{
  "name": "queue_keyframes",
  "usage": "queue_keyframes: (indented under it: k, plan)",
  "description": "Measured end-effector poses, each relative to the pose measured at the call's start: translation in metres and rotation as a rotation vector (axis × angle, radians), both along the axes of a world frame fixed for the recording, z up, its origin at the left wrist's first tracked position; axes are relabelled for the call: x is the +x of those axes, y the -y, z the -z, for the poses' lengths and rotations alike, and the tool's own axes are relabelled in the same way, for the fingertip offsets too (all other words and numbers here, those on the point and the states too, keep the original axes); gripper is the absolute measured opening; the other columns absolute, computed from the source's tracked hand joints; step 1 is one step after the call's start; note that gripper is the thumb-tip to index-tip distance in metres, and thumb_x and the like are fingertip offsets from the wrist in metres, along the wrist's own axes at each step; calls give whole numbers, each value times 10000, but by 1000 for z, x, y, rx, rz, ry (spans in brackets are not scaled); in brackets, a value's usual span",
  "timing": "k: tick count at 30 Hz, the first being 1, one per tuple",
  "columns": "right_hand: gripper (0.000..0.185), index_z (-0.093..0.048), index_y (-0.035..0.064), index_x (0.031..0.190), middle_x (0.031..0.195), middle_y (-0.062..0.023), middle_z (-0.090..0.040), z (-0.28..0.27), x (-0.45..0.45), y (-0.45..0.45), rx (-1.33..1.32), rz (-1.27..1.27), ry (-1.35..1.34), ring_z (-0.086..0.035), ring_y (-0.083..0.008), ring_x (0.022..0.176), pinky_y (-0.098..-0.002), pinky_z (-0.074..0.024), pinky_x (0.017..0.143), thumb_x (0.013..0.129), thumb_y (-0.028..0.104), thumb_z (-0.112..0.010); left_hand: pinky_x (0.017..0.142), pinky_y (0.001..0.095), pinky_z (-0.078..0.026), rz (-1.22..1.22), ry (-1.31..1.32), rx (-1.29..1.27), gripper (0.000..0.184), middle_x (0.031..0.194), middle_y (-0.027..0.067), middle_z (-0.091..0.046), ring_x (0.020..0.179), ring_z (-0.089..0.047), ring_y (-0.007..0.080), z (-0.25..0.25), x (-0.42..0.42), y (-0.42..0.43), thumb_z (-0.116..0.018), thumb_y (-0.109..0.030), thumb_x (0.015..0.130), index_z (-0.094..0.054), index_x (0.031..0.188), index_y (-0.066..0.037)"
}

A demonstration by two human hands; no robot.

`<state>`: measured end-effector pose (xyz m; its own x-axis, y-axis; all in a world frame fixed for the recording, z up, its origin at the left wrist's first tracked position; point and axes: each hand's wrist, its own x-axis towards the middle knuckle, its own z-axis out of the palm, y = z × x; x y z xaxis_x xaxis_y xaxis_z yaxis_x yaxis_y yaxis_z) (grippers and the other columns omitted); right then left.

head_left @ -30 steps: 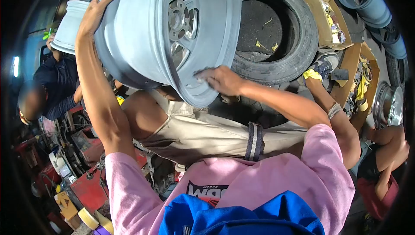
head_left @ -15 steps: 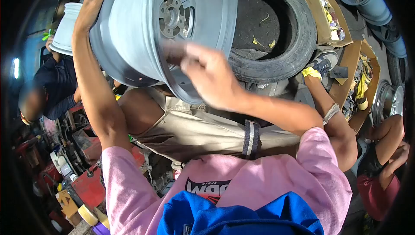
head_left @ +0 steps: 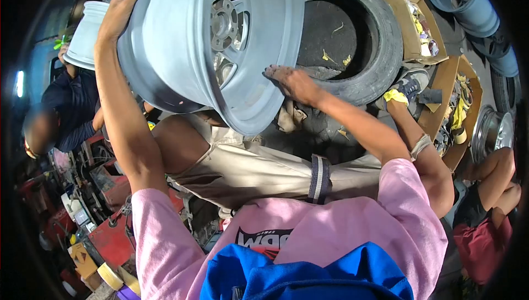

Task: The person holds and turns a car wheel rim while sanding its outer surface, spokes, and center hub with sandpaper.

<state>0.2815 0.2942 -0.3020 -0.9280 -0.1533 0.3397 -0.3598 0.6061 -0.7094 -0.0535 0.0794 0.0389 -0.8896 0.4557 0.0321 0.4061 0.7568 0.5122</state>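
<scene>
A large pale grey-blue wheel rim [head_left: 176, 35] is tilted above my lap, its spoked face turned to the right. My left hand [head_left: 122, 13] lies against the rim's far left edge, thumb apart from the fingers, gripping it. At the lower right of the rim's open side is my right hand [head_left: 292, 83], its fingers bent together on the inner lip. The fingertips look dark, and whatever they may hold is too small to make out.
Behind the rim a bare tyre [head_left: 380, 52] lies on the ground. Cardboard boxes [head_left: 397, 10] of scraps stand right of it. More rims [head_left: 476, 16] are at the upper right. Co-workers [head_left: 71, 101] sit at both sides. Red equipment [head_left: 115, 242] is at lower left.
My right hand swept left across the rim's opening, then back right to its lip. The rim shifted slightly left, then back. My left hand kept its hold.
</scene>
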Motion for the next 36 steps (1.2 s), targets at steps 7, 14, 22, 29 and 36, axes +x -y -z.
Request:
queue_keyframes:
  k: [7, 14, 22, 29, 36]
  plan:
    - [347, -723, 48, 1268, 1183, -200, -749, -99, 30, 8, -511, -134, 461, -718, -363, 1105, -411, -541, 998, 971, 35, -544, 1039, 314, -477, 153, 124, 92, 835, 1243, 192, -709, 1133, -682, 242, 1, -9, -2, -688, -647, 927, -645, 1384, 51]
    - [215, -689, 9, 1041, 951, -254, -727, -153, 49, -134, 176, 234, 401, -718, -424, 943, -476, -562, 856, 909, 93, -543, 1042, 297, -456, 249, -42, 137, 698, 1220, 128, -733, 1136, -660, 205, 8, -18, -35, -652, -556, 996, -684, 1321, 61]
    - [168, -618, -20, 908, 850, -229, -671, -219, 175, -260, 524, 431, 371, -654, -461, 835, -502, -522, 764, 929, 137, -563, 973, 301, -493, 334, -161, -7, 550, 1168, 149, -752, 1074, -668, 185, 15, -67, -106, -627, -447, 1033, -723, 1234, 56]
    - [209, -647, -15, 990, 954, -247, -684, -160, 365, -303, 662, 752, 476, -656, -441, 910, -504, -518, 807, 937, 174, -575, 1068, 463, -485, 330, -399, 254, 635, 1282, 320, -670, 1266, -619, 457, 47, 56, -138, -596, -477, 1009, -610, 1380, 37]
    - [281, -658, -12, 1080, 1047, -231, -690, -128, 388, -216, 149, 990, 385, -663, -391, 977, -483, -520, 857, 967, 232, -574, 946, 560, -512, 302, -471, 310, 429, 1098, 332, -702, 1088, -639, 545, 40, 123, -174, -562, -326, 1004, -660, 1233, 23]
